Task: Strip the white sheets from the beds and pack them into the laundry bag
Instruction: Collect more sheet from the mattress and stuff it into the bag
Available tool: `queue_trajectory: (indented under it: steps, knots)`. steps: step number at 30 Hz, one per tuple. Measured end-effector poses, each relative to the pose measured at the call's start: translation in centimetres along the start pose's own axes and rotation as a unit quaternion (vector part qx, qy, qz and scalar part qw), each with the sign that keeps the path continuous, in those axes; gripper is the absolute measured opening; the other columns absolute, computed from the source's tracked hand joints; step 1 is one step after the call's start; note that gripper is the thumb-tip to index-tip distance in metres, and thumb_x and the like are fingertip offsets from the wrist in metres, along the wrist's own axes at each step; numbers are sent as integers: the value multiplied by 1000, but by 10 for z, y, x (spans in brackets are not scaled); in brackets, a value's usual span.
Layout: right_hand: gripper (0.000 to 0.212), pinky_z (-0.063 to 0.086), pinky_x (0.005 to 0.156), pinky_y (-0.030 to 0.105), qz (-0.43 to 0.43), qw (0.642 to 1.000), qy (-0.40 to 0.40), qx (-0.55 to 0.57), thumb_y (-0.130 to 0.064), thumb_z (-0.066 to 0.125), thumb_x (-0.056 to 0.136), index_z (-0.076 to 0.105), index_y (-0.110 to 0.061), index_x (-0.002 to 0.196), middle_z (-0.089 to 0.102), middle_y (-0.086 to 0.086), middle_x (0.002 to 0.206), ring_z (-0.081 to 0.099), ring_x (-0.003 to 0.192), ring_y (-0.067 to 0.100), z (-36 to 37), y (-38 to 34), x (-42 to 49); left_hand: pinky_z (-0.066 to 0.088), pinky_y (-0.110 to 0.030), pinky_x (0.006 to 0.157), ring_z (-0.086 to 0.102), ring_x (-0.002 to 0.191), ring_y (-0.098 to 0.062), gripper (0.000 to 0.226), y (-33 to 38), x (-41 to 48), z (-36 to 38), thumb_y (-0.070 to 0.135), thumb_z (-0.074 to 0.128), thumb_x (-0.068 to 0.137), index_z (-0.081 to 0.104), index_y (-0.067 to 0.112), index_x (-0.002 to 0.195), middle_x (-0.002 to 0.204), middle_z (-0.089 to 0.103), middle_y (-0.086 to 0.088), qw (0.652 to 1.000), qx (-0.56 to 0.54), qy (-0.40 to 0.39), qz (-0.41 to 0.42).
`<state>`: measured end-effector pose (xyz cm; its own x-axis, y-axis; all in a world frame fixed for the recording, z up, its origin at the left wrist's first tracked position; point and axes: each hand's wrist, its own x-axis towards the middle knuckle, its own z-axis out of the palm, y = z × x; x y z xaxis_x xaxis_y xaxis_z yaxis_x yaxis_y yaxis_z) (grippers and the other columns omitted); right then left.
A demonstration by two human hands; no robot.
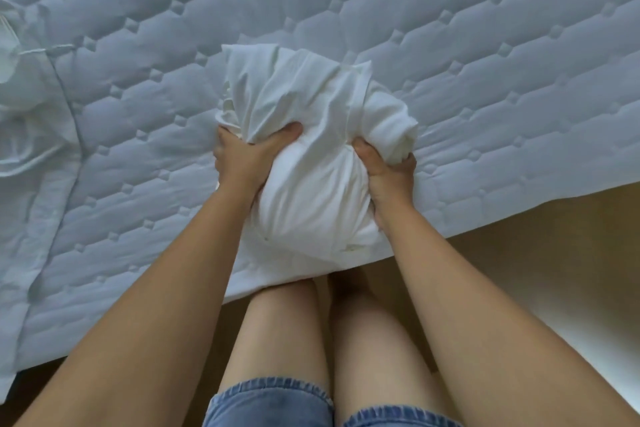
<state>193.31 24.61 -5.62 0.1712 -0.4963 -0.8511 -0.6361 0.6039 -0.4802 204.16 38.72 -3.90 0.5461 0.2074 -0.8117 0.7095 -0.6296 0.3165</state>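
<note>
A bundled white sheet (311, 135) lies on the quilted mattress pad (450, 45) near the bed's front edge. My left hand (246, 159) grips the bundle's left side, thumb pressed into the cloth on top. My right hand (384, 173) grips its right side, fingers curled round a fold. The bundle's underside is hidden. No laundry bag is in view.
More white bedding (20, 87) lies crumpled at the left edge of the bed. The bed's front edge (485, 222) runs diagonally, with wooden floor (554, 253) beyond it at the right. My bare legs and denim shorts (277, 402) stand against the bed.
</note>
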Motion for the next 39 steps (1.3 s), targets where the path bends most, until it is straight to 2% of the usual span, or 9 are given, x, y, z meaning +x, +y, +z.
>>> queue_trajectory:
  steps: [4,8,12,16,22,26,30,34,39]
  knots:
    - [110,49,91,25,-21,998,58,20,-56,82,32,36,-21,125,55,-5,123,58,110,10,10,13,17,33,-45,111,39,131,-26,136,-4,16,16,72,79,31,26,16,144,141,36,-4,999,-7,47,-4]
    - [105,51,90,26,-43,997,65,30,-56,82,33,35,-24,121,56,-4,122,59,107,10,10,23,25,45,-34,100,55,112,-13,118,-19,25,19,71,79,27,40,20,127,121,54,10,995,-72,51,45]
    - [105,52,90,27,-53,996,65,33,-53,86,39,38,-18,126,58,-3,120,60,105,11,7,27,23,50,-36,97,64,105,-11,108,-25,34,8,65,87,30,56,22,125,115,66,11,991,-94,-42,84]
    - [81,51,84,22,-57,995,61,45,-39,87,62,43,-14,126,60,-3,116,60,102,11,1,30,26,49,-37,98,67,102,-14,113,-19,41,-2,65,87,28,55,27,130,115,69,8,983,-74,-157,64]
    - [85,54,86,33,-42,997,-1,61,-50,86,57,51,-13,125,65,-3,113,65,99,15,-15,27,2,51,-30,87,68,96,-12,100,-25,24,-13,65,82,38,57,25,126,106,71,8,973,-51,-209,87]
    - [80,55,81,35,-4,996,-41,80,-56,81,59,58,-13,122,69,0,107,68,94,18,-51,43,-44,49,-39,97,68,101,-17,104,-36,-21,-29,67,85,33,62,24,124,111,71,3,967,-51,-221,114]
    - [94,52,92,46,10,985,-46,169,-63,85,45,59,-20,125,70,3,114,68,102,24,-109,87,-102,53,-30,87,69,93,-7,61,-52,-102,-21,41,83,59,67,22,115,104,72,9,952,-14,-215,216]
    - [91,48,96,50,-11,973,-34,227,-67,81,52,54,-31,131,67,2,121,64,110,26,-184,116,-155,53,-28,84,68,89,-5,52,-65,-186,6,44,82,55,68,28,102,98,71,15,938,37,-243,246]
    - [78,52,81,34,-29,967,3,255,-65,73,63,52,-33,131,68,-3,117,67,102,17,-301,140,-213,49,-19,70,64,85,0,53,-79,-295,76,39,83,60,63,29,108,94,67,17,911,76,-300,273]
